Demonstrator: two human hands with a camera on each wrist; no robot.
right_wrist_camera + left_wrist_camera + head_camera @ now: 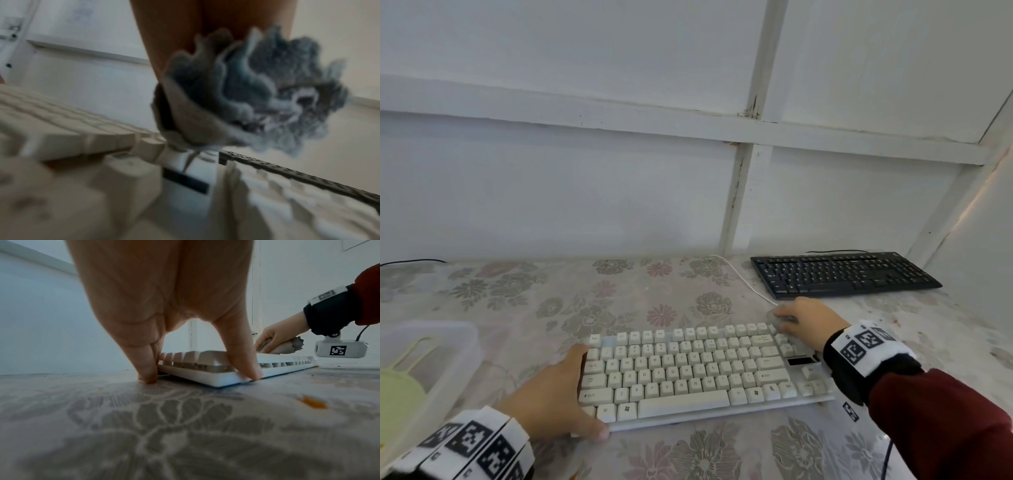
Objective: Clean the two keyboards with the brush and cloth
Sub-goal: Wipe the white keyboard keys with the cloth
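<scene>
- The white keyboard [695,373] sits near the front of the table [517,294], on its floral cover, long side facing the person.
- The left hand [551,394] clamps the keyboard's left end: thumb [244,363] on the front edge, fingers [144,363] pressed together down the left side, tips touching the table.
- That's a straddling grip, thumb and fingers spread wide apart with the keyboard corner between them.
- The right hand [808,320] is at the keyboard's far right corner, over the top row of keys.
- It grips a bunched grey cloth [257,91], fingers curled round the wad; the loose ruffled end sticks out by the wrist.
- In the left wrist view the cloth [287,347] sits right on top of the keys under that hand.
- The black keyboard [842,274] lies farther back on the right, near the wall, apart from the white one.
- A white cable [743,274] runs between them, from the back of the table toward the right hand.
- A clear plastic tub [431,359] stands at the left edge, with something pale green [397,394] inside; what it is, I can't tell.
- An orange crumb [312,404] lies on the table in front of the white keyboard.
</scene>
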